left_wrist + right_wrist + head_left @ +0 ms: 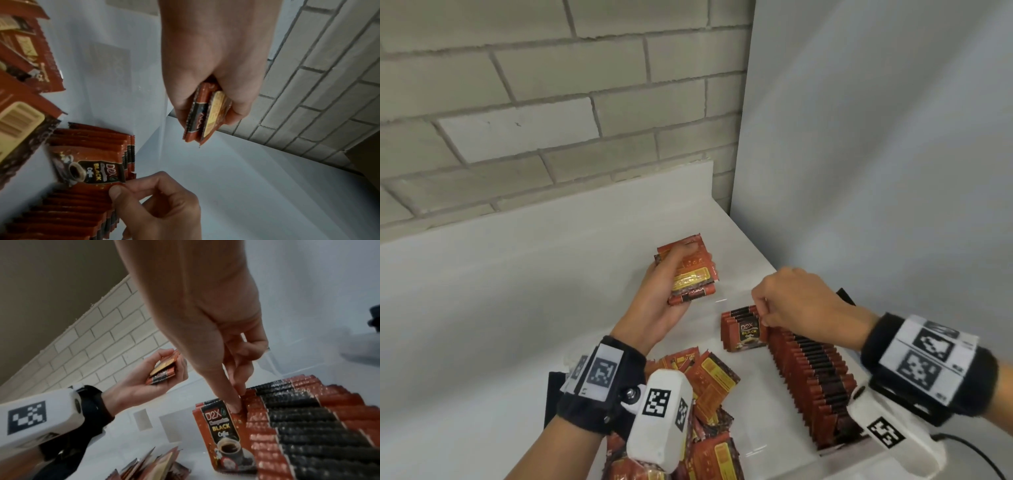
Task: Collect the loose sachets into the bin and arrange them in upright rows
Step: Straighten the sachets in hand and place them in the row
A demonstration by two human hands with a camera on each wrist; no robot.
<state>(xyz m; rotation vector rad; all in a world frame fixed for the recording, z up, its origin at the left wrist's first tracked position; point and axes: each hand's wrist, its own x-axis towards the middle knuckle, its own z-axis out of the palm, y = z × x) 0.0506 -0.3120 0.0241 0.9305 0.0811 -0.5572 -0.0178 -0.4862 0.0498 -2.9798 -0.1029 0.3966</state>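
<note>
Red-brown black-banded sachets, upright, tightly packed in a row

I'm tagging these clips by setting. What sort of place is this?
Probably a plain work corner or storeroom, not a home kitchen: a bare brick wall, a white table, and coffee sachets lined up in bulk.

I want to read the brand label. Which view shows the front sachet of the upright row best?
The right wrist view: the front sachet faces it upright, print legible. The left wrist view shows it sideways; the head view shows it small.
</note>
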